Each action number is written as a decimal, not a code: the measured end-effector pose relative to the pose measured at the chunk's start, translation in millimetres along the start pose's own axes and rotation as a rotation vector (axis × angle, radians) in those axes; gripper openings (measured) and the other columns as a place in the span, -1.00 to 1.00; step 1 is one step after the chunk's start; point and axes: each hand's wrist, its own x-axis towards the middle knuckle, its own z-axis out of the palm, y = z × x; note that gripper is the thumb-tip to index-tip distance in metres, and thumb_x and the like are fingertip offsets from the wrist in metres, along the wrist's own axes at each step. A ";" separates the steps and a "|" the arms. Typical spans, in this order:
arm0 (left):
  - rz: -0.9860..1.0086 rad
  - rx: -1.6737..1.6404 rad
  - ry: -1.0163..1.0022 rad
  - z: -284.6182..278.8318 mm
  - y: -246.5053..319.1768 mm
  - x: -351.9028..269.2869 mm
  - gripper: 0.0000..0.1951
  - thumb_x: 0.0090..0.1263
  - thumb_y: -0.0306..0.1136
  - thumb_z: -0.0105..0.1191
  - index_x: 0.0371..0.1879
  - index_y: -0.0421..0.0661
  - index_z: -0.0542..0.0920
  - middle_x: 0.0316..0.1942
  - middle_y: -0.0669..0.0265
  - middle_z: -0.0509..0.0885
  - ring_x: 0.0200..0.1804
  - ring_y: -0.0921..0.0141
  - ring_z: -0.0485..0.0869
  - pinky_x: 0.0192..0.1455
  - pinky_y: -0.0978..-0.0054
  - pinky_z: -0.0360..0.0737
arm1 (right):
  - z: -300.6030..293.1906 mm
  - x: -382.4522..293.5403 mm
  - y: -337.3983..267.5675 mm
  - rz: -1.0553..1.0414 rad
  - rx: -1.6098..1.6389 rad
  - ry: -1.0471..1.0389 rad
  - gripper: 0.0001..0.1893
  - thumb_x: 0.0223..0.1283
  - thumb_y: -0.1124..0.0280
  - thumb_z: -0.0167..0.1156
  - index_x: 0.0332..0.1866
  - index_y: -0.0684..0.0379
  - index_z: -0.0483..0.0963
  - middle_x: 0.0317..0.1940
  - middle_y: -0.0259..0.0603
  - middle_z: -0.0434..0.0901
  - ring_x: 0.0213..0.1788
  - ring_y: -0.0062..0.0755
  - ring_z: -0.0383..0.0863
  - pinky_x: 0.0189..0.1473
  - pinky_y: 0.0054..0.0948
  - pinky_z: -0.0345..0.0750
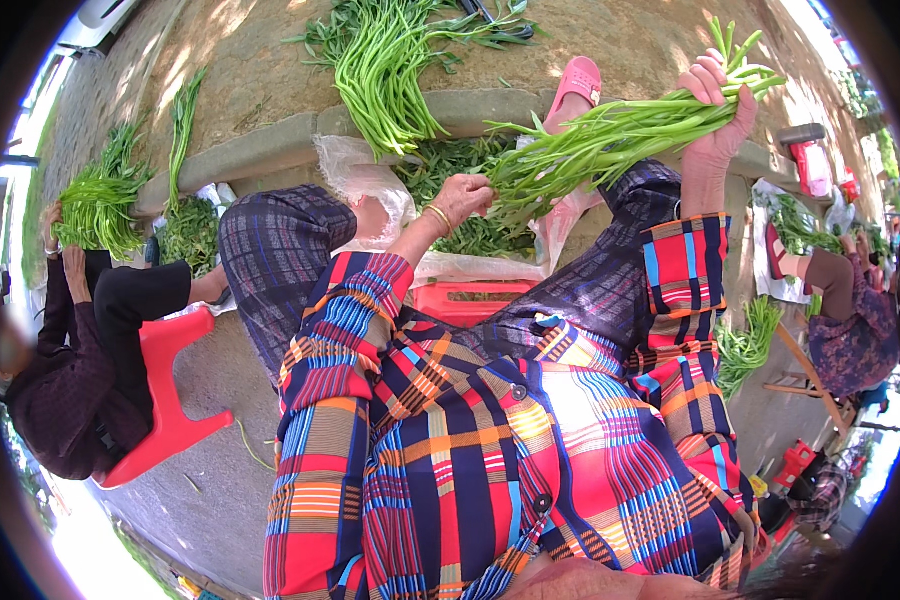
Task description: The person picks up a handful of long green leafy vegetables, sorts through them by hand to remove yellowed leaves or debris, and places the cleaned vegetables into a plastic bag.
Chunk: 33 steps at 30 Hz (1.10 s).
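My right hand (720, 105) is raised at the upper right, closed around the cut ends of a bunch of long green vegetable stems (622, 150), which look like water spinach. The bunch slopes down to the left. At its leafy end, the curled fingers of my left hand (465, 199) pinch the leaf tips; a gold-coloured bangle is on that wrist. Below the bunch, loose green leaves (487, 241) lie heaped on a whitish plastic sheet (360, 176) between my knees. A larger pile of stems (386, 82) rests across the kerb ahead.
The concrete kerb (270, 142) crosses in front of me, with bare earth beyond. A red plastic stool (469, 300) shows between my thighs. At left, a person (75, 375) on a red stool (172, 397) holds greens (101, 214). Another person (855, 330) sits at right, near more stems (750, 341).
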 end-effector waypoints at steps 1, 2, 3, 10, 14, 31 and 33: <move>0.007 0.021 -0.006 0.1 1.1 0.3 -0.81 0.11 -0.40 -0.14 -0.48 -0.23 0.54 -0.58 0.29 0.55 -0.55 0.51 0.53 -0.44 0.63 0.49 | -0.4 -0.1 -0.3 0.002 0.013 -0.011 -0.60 -0.23 0.45 0.17 -0.28 0.25 0.14 -0.52 -0.32 0.22 -0.56 -0.57 0.23 -0.44 -0.58 0.24; 0.015 0.043 -0.013 0.5 2.2 0.7 -0.80 0.13 -0.38 -0.15 -0.49 -0.22 0.54 -0.57 0.29 0.55 -0.55 0.51 0.53 -0.43 0.62 0.49 | -0.7 -0.6 -1.0 -0.001 0.004 -0.017 -0.60 -0.23 0.45 0.18 -0.27 0.26 0.14 -0.52 -0.32 0.22 -0.56 -0.58 0.23 -0.44 -0.58 0.24; 0.045 0.100 0.010 0.4 -0.8 1.5 -0.80 0.14 -0.38 -0.15 -0.50 -0.22 0.54 -0.58 0.28 0.54 -0.54 0.48 0.54 -0.43 0.61 0.49 | -0.7 -0.8 -1.3 -0.002 -0.004 -0.024 -0.59 -0.23 0.45 0.18 -0.27 0.26 0.14 -0.52 -0.32 0.22 -0.57 -0.58 0.23 -0.44 -0.58 0.25; 0.417 0.642 0.254 -0.5 -22.9 8.0 -0.85 0.11 -0.38 -0.08 -0.47 -0.14 0.55 -0.58 0.19 0.49 -0.51 0.32 0.51 -0.41 0.49 0.44 | 3.8 -1.6 3.7 0.004 -0.062 -0.146 -0.59 -0.15 0.41 0.17 -0.22 0.27 0.14 -0.51 -0.33 0.23 -0.58 -0.63 0.25 -0.48 -0.64 0.25; 0.188 0.505 0.166 11.3 -9.0 2.4 -0.87 0.10 -0.41 -0.06 -0.42 -0.07 0.55 -0.63 0.18 0.48 -0.53 0.27 0.49 -0.41 0.45 0.42 | 5.2 -2.8 1.9 0.033 -0.061 -0.246 -0.58 -0.13 0.40 0.17 -0.20 0.28 0.14 -0.51 -0.33 0.25 -0.60 -0.64 0.28 -0.52 -0.65 0.28; 0.272 0.708 0.269 16.3 -2.7 -6.2 -0.90 -0.04 -0.42 -0.13 -0.68 -0.06 0.48 -0.69 0.20 0.49 -0.56 0.23 0.50 -0.46 0.40 0.40 | 7.6 -0.3 10.7 0.090 -0.092 -0.421 -0.59 -0.08 0.39 0.16 -0.19 0.27 0.13 -0.57 -0.34 0.31 -0.71 -0.66 0.33 -0.67 -0.68 0.32; 0.275 0.457 0.331 20.8 -10.1 -2.9 -0.91 -0.06 -0.42 -0.12 -0.69 -0.07 0.47 -0.71 0.21 0.47 -0.57 0.25 0.49 -0.47 0.42 0.39 | 8.8 0.1 9.7 0.077 -0.101 -0.409 -0.58 -0.09 0.38 0.17 -0.20 0.27 0.13 -0.58 -0.34 0.32 -0.72 -0.66 0.35 -0.69 -0.69 0.33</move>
